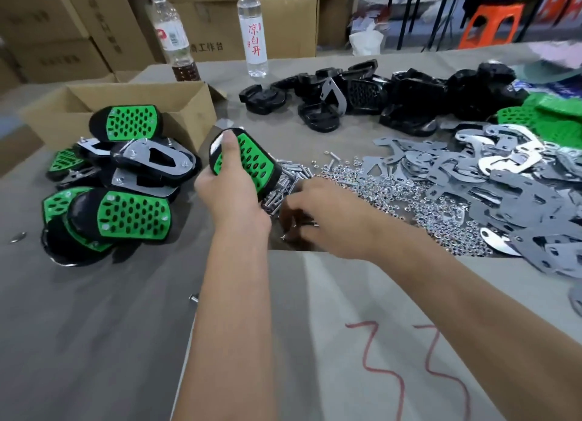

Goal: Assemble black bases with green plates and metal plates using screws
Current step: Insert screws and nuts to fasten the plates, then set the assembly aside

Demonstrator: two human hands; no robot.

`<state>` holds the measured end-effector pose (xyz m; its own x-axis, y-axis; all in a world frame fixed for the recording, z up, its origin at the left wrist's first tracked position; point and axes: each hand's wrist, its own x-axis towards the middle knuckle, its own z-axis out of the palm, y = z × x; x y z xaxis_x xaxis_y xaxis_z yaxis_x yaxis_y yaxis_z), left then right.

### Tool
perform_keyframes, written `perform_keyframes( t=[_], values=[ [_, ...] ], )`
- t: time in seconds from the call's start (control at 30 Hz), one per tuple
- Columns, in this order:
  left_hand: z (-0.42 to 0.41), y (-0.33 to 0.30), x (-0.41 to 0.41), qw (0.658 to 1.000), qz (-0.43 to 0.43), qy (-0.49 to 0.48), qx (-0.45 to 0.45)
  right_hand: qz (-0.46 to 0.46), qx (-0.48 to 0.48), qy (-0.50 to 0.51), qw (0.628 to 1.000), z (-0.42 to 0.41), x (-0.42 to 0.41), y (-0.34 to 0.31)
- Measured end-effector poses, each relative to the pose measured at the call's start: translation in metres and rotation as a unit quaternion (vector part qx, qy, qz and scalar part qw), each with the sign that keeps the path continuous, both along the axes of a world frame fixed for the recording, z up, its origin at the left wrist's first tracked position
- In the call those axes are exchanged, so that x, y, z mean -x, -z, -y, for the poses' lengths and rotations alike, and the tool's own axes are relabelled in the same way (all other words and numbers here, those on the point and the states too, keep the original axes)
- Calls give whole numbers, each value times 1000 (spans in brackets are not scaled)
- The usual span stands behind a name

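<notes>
My left hand point(225, 184) grips a black base with a green perforated plate point(255, 162) on it, held tilted above the table with my thumb across the plate. My right hand point(318, 212) reaches into the pile of screws point(286, 181) just right of it, fingers curled down among them; motion blur hides whether it holds any. Loose nuts point(409, 197) spread to the right of the screws. Metal plates point(504, 181) lie heaped at the right. Bare black bases point(362, 96) are piled at the back, and loose green plates point(535, 115) lie at the far right.
Several assembled pieces point(126, 181) are stacked at the left beside an open cardboard box point(189, 105). Two bottles point(253, 29) stand at the table's back edge. A stray screw point(193, 297) lies near my left forearm. Red marks point(409, 351) are drawn on the near table.
</notes>
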<state>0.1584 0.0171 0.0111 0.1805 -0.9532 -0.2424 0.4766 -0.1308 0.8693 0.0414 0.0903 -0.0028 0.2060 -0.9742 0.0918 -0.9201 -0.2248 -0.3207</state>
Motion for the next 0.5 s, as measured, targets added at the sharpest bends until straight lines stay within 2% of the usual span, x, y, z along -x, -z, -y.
perform_keyframes(
  t=[0.1,0.13,0.2,0.3,0.37,0.43,0.5],
  values=[
    [0,5,5,998,53,22,-6,-16,2,16,1000,3,-1,-1],
    [-1,6,7,998,64,28,-7,7,17,36,999,-1,3,-1],
    [-2,9,11,994,94,47,-4,118,62,102,986,-14,18,0],
    [-9,11,22,975,160,150,26,303,129,188,925,-39,46,5],
    [-17,11,31,955,197,213,62,410,178,213,869,-53,59,9],
    [-25,11,40,933,241,252,90,503,214,221,808,-62,62,11],
    [-32,14,51,908,302,260,132,563,226,222,763,-66,63,12]
  ],
)
